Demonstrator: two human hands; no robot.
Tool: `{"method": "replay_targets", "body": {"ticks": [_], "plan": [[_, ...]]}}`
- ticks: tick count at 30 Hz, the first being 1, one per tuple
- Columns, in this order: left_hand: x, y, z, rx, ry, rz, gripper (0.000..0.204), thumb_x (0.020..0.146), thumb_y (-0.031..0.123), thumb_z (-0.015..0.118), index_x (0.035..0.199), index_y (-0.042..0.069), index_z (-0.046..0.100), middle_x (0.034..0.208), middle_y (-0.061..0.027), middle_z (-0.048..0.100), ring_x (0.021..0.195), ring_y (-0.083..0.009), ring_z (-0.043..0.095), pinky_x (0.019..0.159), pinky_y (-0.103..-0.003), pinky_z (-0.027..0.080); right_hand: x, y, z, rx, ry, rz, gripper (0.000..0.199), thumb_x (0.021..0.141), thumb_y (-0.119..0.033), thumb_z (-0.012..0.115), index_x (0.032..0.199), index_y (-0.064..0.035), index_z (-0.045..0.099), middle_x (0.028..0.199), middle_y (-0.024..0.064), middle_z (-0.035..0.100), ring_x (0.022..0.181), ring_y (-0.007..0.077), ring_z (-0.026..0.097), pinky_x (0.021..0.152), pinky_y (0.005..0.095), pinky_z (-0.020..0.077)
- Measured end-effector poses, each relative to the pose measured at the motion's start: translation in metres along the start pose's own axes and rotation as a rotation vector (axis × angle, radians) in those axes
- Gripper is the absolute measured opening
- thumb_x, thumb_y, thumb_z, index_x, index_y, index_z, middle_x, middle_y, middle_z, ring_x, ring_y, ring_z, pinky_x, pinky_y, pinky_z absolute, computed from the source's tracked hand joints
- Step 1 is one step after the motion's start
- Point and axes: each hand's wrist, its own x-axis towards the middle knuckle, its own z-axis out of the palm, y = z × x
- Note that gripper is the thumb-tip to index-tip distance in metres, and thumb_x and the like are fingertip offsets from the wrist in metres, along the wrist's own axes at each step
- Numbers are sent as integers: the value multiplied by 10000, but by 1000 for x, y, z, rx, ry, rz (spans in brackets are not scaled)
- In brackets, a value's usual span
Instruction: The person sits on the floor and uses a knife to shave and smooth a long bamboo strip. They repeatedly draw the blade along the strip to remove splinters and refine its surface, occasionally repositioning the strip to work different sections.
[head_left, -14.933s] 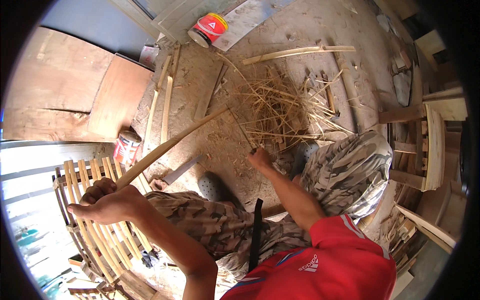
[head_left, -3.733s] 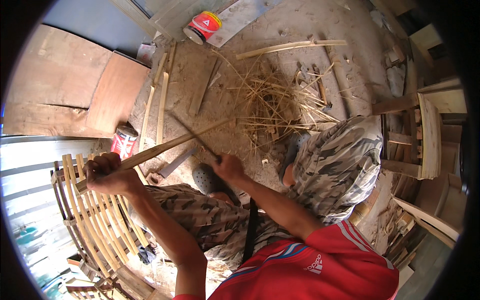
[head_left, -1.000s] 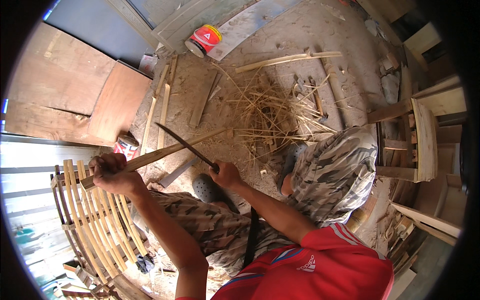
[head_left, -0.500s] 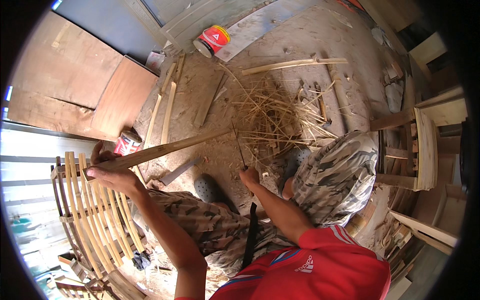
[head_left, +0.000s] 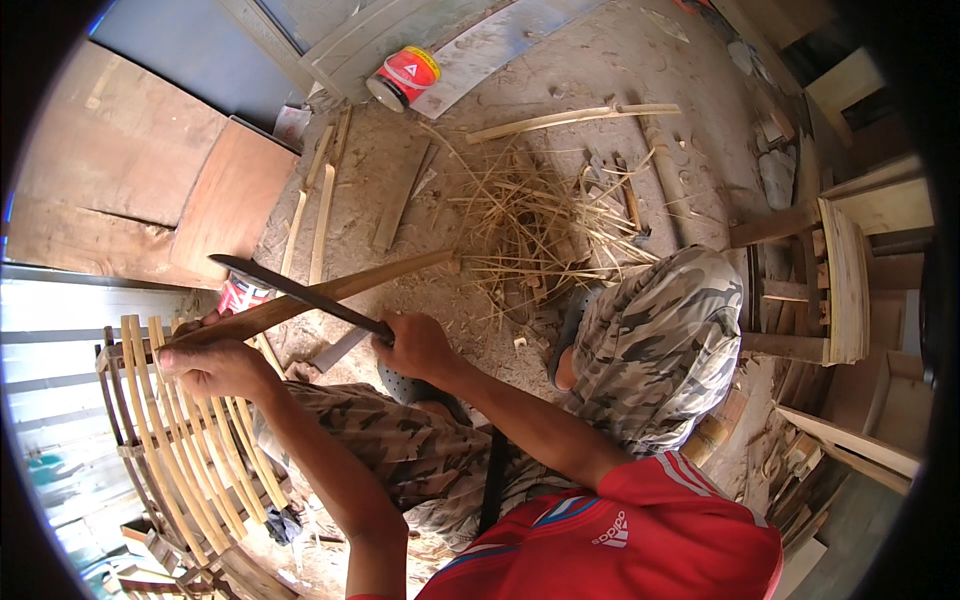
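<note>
Bamboo strip [head_left: 385, 273] slants from the left hand [head_left: 228, 366], which grasps its near-left end, toward the far right; the right hand [head_left: 412, 346], on its near side, clenches a long knife [head_left: 338, 310] whose blade crosses over the strip, contact unclear.

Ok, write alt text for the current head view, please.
A person's left hand grips a long wooden strip while the right hand holds a knife, its dark blade crossing over the strip. Beyond, thin shavings lie tangled on the floor.
</note>
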Motion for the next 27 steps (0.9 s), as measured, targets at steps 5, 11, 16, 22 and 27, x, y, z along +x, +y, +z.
{"method": "replay_targets", "body": {"ticks": [5, 11, 16, 22, 27], "plan": [[-3, 5, 3, -33, 24, -13, 627, 972, 551, 364, 727, -2, 529, 667, -92, 543, 574, -182, 552, 530, -310, 491, -6, 76, 6, -28, 40, 318, 281, 772, -308, 655, 769, -27, 645, 683, 199, 632, 691, 390, 640, 613, 477, 514], [2, -3, 1, -1, 43, 8, 645, 969, 557, 368, 699, -3, 539, 638, -93, 537, 561, -182, 547, 521, -313, 485, -6, 31, 7, -80, 31, 196, 274, 768, -304, 655, 790, -31, 639, 677, 192, 629, 690, 388, 638, 624, 483, 512], [-4, 2, 1, 12, 39, 12, 655, 965, 568, 367, 702, -9, 530, 638, -101, 531, 554, -181, 537, 522, -316, 485, -8, 39, 6, -58, 70, 165, 276, 772, -302, 646, 838, -34, 660, 701, 198, 635, 693, 393, 637, 647, 474, 517], [-2, 3, 5, 2, 20, 9, 633, 960, 569, 377, 793, -23, 526, 691, -98, 541, 560, -182, 535, 521, -309, 487, -11, 91, -2, -149, -16, 451, 291, 794, -315, 626, 833, -31, 673, 756, 212, 654, 726, 392, 647, 666, 470, 525], [-5, 9, 4, 37, 31, 30, 625, 978, 524, 384, 716, -19, 547, 646, -101, 559, 577, -186, 563, 524, -306, 475, -8, 34, 0, -124, -7, 231, 301, 800, -330, 616, 853, -39, 674, 740, 205, 653, 714, 382, 650, 655, 469, 522]]}}
